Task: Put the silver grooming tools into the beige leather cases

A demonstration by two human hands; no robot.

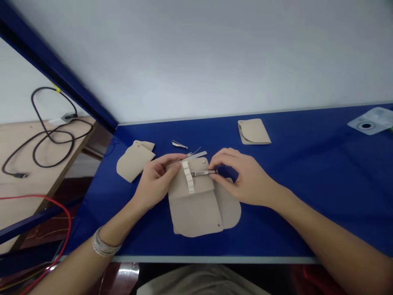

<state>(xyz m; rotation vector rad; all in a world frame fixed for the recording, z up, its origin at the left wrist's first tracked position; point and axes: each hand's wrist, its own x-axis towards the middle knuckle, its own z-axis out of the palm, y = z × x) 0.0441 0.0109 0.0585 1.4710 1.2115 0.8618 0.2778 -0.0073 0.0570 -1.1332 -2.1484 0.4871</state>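
A beige manicure case [196, 213] lies unfolded on the blue table, with a strip of pale loops [188, 177] across its upper panel. My left hand [159, 174] grips the case's upper left edge between thumb and fingers. Pinched in the fingertips of my right hand [238, 172] is a silver nail clipper [202, 173], whose left end is at the loops. Whether that end is inside a loop I cannot tell. Thin metal tools, one a flat file [198, 155], stick out past the top edge beside my left fingers. A smaller nail clipper [179, 144] lies just beyond.
Folded beige cases lie at the left [135, 162] and at the back right [254, 132]. A clear plastic piece with a dark round spot [370, 121] is at the far right. Black cable [73, 137] coils on a wooden surface to the left, and a red cable [69, 221] hangs below.
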